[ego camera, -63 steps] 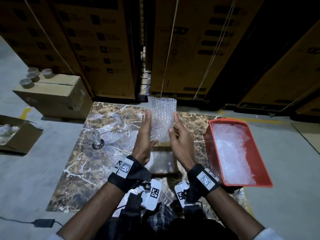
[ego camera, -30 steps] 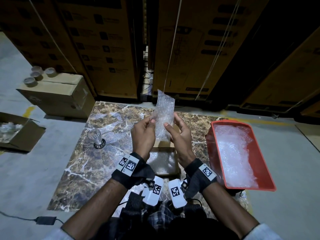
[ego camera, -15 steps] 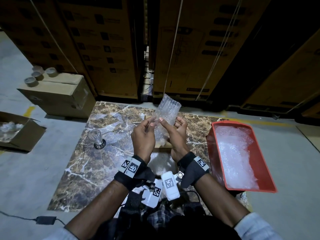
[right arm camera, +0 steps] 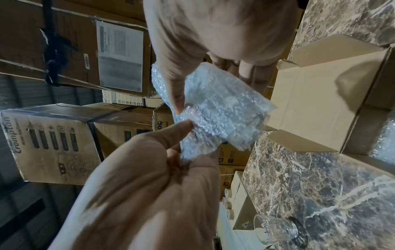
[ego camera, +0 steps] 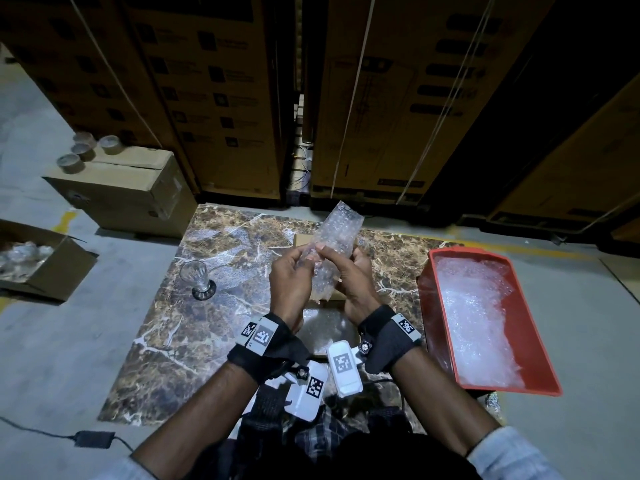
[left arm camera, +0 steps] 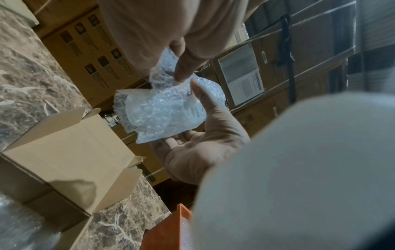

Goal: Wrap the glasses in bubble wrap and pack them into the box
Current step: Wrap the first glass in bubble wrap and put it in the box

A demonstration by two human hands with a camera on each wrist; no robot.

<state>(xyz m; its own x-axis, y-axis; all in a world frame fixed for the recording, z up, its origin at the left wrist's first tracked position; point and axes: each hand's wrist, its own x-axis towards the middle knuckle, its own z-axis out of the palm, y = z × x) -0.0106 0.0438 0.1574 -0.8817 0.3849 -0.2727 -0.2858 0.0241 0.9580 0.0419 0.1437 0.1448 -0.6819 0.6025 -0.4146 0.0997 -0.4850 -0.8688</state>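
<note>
Head view, from the left: an open carton (ego camera: 41, 268) sits on the floor with clear items inside, and past it a closed carton (ego camera: 121, 192) carries four tape rolls (ego camera: 83, 148). On the marble worktop (ego camera: 194, 327) one bare glass (ego camera: 197, 277) stands upright, well apart from the hands. Over the worktop's middle, the left hand (ego camera: 289, 284) and the right hand (ego camera: 353, 282) meet on a roll of bubble wrap (ego camera: 332, 244), held tilted above the small open box (ego camera: 325, 327). The left hand pinches the wrap's edge between thumb and fingertips; the right hand curls round the roll from the other side, its thumb pressed to the same edge. A glass is probably inside the roll, though the wrap is too cloudy to be sure. The box below holds something already in bubble wrap. To the right, a red tray (ego camera: 540, 348) overhangs the worktop's edge, filled with more bubble wrap sheets (ego camera: 478, 313).

Right wrist view: a big stacked carton (right arm camera: 55, 143) reads "Crompton" beside a row of pictograms; another carton bears a white printed label (right arm camera: 119, 55), its text too small to read.
</note>
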